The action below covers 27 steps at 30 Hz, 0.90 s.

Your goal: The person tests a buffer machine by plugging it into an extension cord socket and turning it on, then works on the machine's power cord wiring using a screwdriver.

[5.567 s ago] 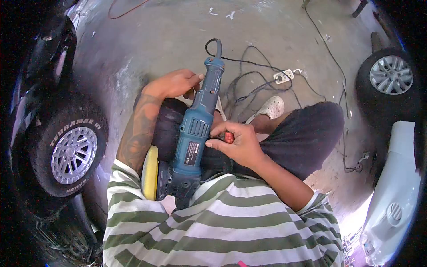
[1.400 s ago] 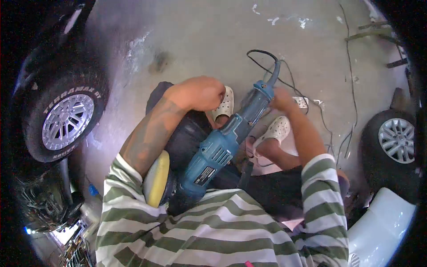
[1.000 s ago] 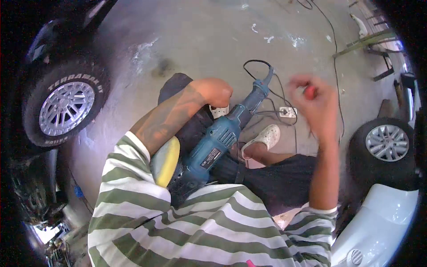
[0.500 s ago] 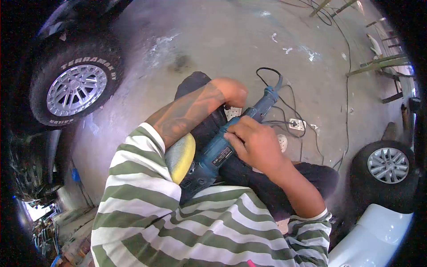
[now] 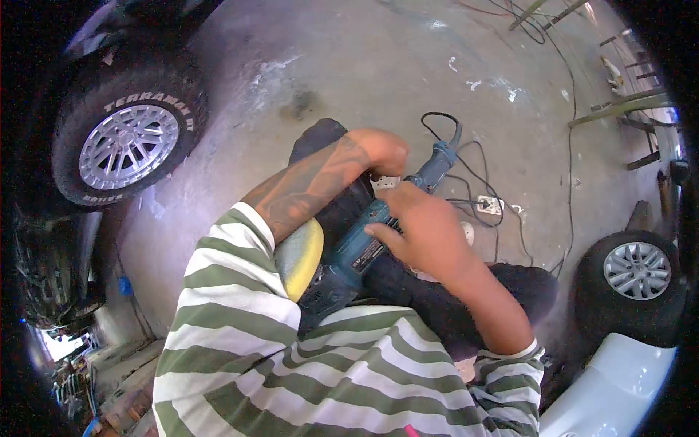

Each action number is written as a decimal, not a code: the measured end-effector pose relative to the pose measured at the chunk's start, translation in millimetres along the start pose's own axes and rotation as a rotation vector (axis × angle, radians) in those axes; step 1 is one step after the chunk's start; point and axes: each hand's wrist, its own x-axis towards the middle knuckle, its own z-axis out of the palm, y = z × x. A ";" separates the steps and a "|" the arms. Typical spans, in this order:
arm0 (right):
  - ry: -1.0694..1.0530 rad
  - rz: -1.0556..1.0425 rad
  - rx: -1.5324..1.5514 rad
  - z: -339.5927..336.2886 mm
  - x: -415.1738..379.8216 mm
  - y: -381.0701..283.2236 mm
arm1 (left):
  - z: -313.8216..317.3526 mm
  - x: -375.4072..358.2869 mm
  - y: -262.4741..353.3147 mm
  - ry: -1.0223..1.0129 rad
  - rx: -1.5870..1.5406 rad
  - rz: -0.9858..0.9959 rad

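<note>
A blue corded power polisher (image 5: 357,251) lies across my lap, its grey-and-yellow round pad (image 5: 304,258) on the left by my left forearm. Its rear handle points away toward the upper right. My right hand (image 5: 426,229) is bent over the middle of the polisher's body, thumb on the near side, and its fingertips are partly hidden. Just beyond the tool, my left hand (image 5: 387,151) bends down over my leg near a white perforated shoe (image 5: 386,183). Its fingers are hidden, so I cannot see what they hold.
A large car tyre (image 5: 131,146) stands at left, another wheel (image 5: 635,269) at right. Near the polisher's cable (image 5: 477,171), a white power socket (image 5: 489,205) lies on the concrete floor (image 5: 349,65). A glossy pale panel (image 5: 619,386) is lower right, wooden legs (image 5: 619,109) upper right.
My right hand has shifted slightly up along the polisher, its fingers moving toward the rear handle. The left hand and the polisher stay nearly where they were; the view has shifted slightly.
</note>
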 end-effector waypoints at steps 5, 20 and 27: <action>-0.039 0.148 0.297 -46.2 -8.2 14.1 | 4.8 -2.1 -8.1 0.054 -0.042 0.030; 0.573 0.139 0.383 -104.9 -44.2 59.3 | -13.7 -8.9 15.9 0.541 -0.149 0.284; 0.811 0.093 0.633 -91.3 -31.2 82.3 | -10.0 -12.7 30.6 0.656 -0.627 0.489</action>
